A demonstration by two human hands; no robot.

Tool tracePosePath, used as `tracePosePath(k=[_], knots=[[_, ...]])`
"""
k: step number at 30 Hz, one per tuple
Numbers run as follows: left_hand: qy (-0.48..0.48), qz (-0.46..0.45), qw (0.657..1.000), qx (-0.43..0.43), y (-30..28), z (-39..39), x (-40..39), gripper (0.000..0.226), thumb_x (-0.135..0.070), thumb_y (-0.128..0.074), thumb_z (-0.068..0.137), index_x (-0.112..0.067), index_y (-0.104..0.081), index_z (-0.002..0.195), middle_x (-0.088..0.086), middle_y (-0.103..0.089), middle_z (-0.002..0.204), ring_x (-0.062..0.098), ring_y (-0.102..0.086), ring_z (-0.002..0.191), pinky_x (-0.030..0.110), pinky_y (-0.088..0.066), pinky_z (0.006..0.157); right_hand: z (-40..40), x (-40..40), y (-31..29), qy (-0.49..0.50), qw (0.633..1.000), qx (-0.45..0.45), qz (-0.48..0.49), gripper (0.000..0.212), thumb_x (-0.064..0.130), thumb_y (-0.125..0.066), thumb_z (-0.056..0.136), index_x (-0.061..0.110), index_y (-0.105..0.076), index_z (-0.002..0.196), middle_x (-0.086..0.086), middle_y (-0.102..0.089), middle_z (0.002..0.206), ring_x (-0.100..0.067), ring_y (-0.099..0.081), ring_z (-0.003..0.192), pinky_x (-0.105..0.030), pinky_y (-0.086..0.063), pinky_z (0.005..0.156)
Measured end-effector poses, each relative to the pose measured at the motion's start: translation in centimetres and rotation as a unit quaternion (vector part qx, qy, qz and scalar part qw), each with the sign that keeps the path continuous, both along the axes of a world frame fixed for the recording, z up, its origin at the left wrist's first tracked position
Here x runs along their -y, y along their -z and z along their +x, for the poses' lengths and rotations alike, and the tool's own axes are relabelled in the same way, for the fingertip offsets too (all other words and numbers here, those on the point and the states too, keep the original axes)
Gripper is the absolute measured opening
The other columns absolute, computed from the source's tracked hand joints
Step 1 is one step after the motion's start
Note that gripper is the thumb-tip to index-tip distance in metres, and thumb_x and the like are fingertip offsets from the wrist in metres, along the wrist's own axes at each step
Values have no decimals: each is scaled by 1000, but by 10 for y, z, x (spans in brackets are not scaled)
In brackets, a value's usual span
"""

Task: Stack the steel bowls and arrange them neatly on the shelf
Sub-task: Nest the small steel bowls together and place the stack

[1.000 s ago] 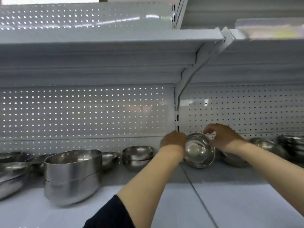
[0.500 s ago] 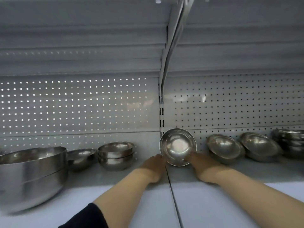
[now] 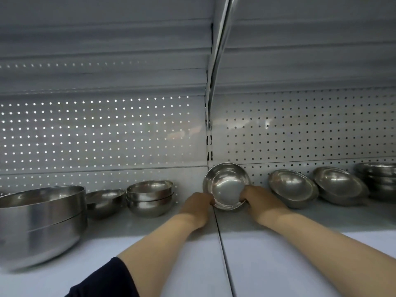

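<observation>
1. The step in hand looks like setting one small steel bowl (image 3: pixel 226 186) in place at the back of the shelf (image 3: pixel 300 254). The bowl stands tilted on its edge at the centre of the view, mouth facing the camera, leaning against or just in front of the perforated back panel (image 3: pixel 96 133); I cannot tell which.
2. The left hand (image 3: pixel 198 205) holds the bowl's rim at about 8 o'clock; its fingers curl toward the rim, though the fingertips are hidden.
3. The right hand (image 3: pixel 260 201) grips the rim at about 4 o'clock, thumb hooked over the edge.
4. At 3 o'clock from the bowl, two tilted bowls (image 3: pixel 292 187) lean the same way, with a nested pile (image 3: pixel 379 179) beyond them. At 9 o'clock sit a stack of small bowls (image 3: pixel 150 197) and a large bowl stack (image 3: pixel 40 224).
5. Next, I judge, the bowl must be either steadied in its lean and let go gently or nested into a matching bowl; steel on steel slides readily.
6. No brand, label or writing can be read anywhere.
</observation>
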State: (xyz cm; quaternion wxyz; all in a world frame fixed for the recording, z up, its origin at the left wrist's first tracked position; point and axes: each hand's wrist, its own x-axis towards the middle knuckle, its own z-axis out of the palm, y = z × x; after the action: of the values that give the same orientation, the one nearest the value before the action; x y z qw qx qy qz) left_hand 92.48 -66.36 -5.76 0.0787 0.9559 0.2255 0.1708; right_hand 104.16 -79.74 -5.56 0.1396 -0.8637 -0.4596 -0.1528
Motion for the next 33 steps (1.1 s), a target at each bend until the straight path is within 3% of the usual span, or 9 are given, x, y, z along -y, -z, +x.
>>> tracePosePath(k=[2,4,7,13,18,24,29,33], knots=[[-2,26,1000,0,-2,-2,1,34,-7,-53,88,-18,-59,119,9,-58,124,26,-56,115,30,-46,97,-4,-1,-4,-22,1000,-3,23,12,10,-55,90,19,-61,96,-7,-61,115,-24,-59,104,-25,-43,81],[-7,79,997,-12,-12,-7,4,27,-14,-55,89,-15,-62,115,9,-61,119,28,-59,110,33,-48,92,-10,-1,-7,-47,998,-7,34,10,18,-58,91,23,-52,85,-1,-59,108,-20,-57,97,-24,-39,77],[-5,157,987,-27,-41,-22,6,19,-18,-62,86,-10,-66,103,9,-64,108,29,-63,100,35,-51,84,-19,-3,-11,-95,993,-16,62,4,22,-55,93,21,-52,91,6,-49,100,-16,-53,91,-26,-41,77],[16,116,992,-34,-68,-51,-6,13,-20,-73,78,-14,-73,90,3,-70,91,20,-63,82,28,-53,81,-37,-11,-10,-152,981,-55,103,4,23,-50,96,19,-52,96,7,-48,96,-9,-47,80,-19,-37,69],[24,100,994,-37,-65,-51,-9,13,-20,-72,79,-12,-73,89,-3,-60,69,16,-57,70,23,-47,71,-38,-10,-8,-141,983,-72,89,11,23,-48,97,16,-54,103,5,-50,97,-10,-48,81,-20,-38,69],[19,105,994,-38,-60,-50,-13,13,-16,-71,79,-13,-72,92,4,-69,95,16,-56,77,23,-43,70,-35,-11,-6,-142,982,-88,88,13,21,-47,97,17,-55,107,2,-52,104,-14,-52,90,-26,-43,83],[12,115,992,-41,-60,-49,-14,12,-14,-70,79,-14,-70,91,3,-67,97,17,-55,79,25,-44,70,-39,-8,-8,-147,980,-107,83,13,20,-54,94,21,-55,107,6,-52,106,-14,-55,94,-29,-47,89],[11,78,997,-2,-64,-51,-4,18,-26,-69,81,-16,-67,95,0,-65,98,17,-59,86,28,-51,81,-43,8,-31,-134,976,-127,114,26,25,-59,90,31,-51,115,14,-45,119,-10,-55,97,-29,-46,91]])
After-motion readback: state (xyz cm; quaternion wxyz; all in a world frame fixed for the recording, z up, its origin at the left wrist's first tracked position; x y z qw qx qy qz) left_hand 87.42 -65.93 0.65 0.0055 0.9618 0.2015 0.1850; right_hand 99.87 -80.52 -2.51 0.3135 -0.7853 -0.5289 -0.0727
